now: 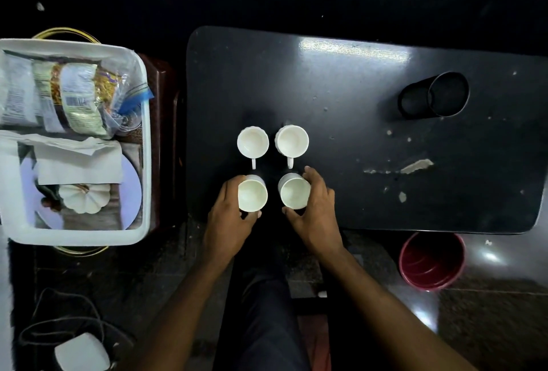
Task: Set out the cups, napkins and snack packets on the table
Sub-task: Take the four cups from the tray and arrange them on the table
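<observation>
Several white cups stand in a square on the black table (341, 97). The far left cup (252, 142) and the far right cup (292, 140) stand free, handles pointing toward me. My left hand (229, 219) grips the near left cup (252, 195) from its left side. My right hand (315, 210) grips the near right cup (295, 194) from its right side. Snack packets (68, 95) and white napkins (78, 163) lie in a white tray (145, 163) to the left of the table.
A black cylindrical holder (436, 95) stands at the table's far right. A red bucket (431, 261) sits on the floor below the table's near edge. A small white pumpkin-shaped lid (84, 197) rests in the tray. A white adapter with cables (80, 350) lies on the floor.
</observation>
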